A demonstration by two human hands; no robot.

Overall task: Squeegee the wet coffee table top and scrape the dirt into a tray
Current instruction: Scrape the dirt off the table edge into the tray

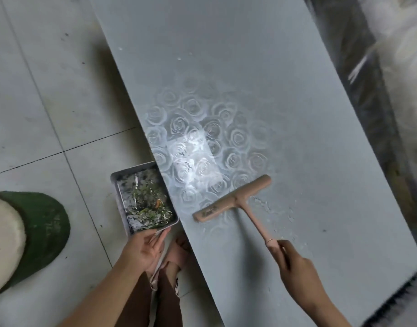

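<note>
The floor (37, 114) is made of big pale tiles. A long grey coffee table top (250, 67) lies across it, with rose shapes shining in the middle. A round green and cream thing (44, 225) sits at the left. A metal tray (114, 182) full of wet dirt (148, 204) is right against the table's edge. The left hand (143, 251) pinches its near corner. A pink squeegee (235, 199) rests its blade on the table, near the tray. The right hand (294, 263) is curled round its handle. Water drops (273, 208) lie just beside the blade.
</note>
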